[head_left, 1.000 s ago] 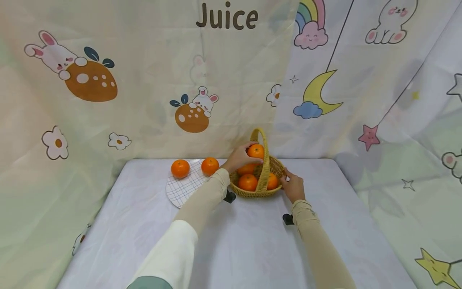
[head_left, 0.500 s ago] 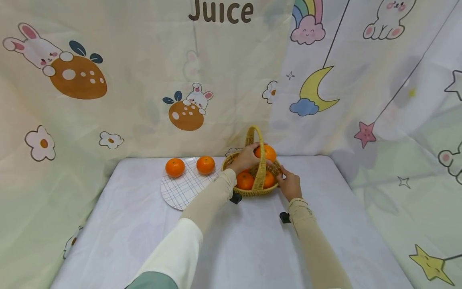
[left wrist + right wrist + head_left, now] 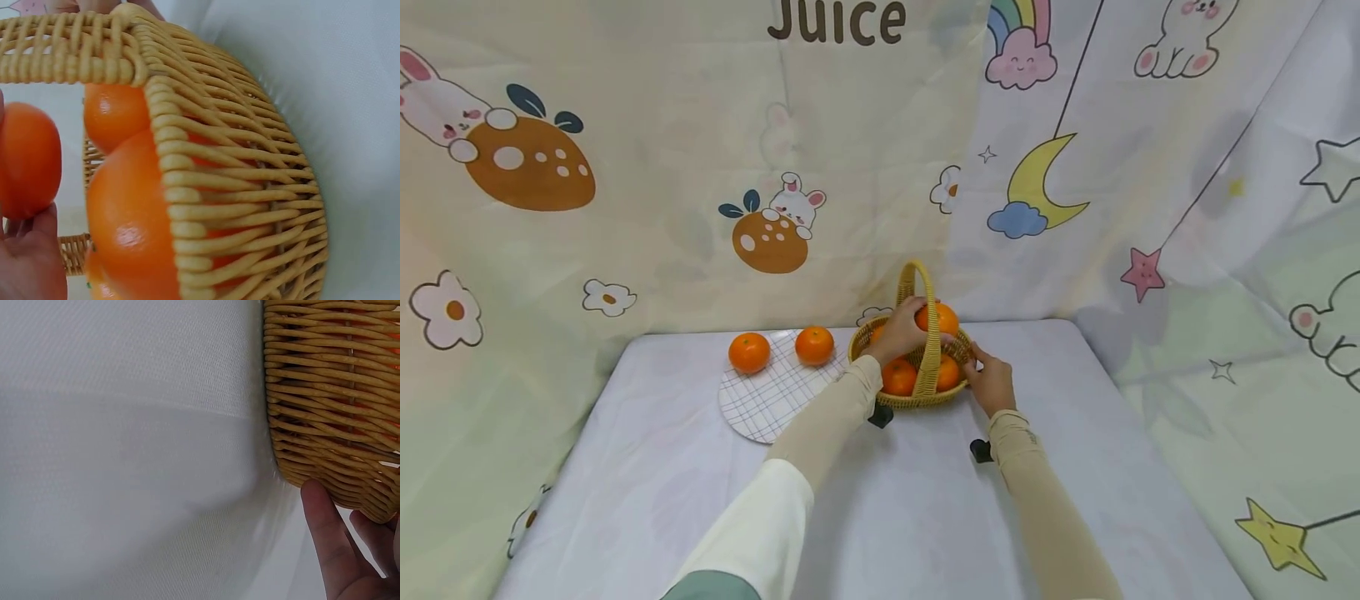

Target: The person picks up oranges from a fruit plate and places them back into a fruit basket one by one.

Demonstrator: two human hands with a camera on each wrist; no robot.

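My left hand (image 3: 899, 335) reaches over the yellow wicker basket (image 3: 917, 402) and grips an orange (image 3: 943, 318) above it, close by the tall arched handle (image 3: 931, 358). In the left wrist view the held orange (image 3: 31, 159) sits between fingers and thumb, beside the handle. Several oranges lie inside, among them a front-left orange (image 3: 898, 379) and a front-right orange (image 3: 948, 374). At the basket's right end, my right hand (image 3: 992, 385) holds the rim. The right wrist view has one fingertip (image 3: 317, 494) pressed against the woven side; part of this hand is out of frame.
Left of the basket lies a round white checked mat (image 3: 760, 408) with a left orange (image 3: 749, 353) and a right orange (image 3: 815, 345) at its far side. A white cloth covers the table (image 3: 910, 508). A printed curtain (image 3: 685, 167) hangs close behind the basket.
My left hand has carried the orange rightward over the basket, past the handle's near side. My right hand stays at the basket's right end. The head view has shifted slightly.
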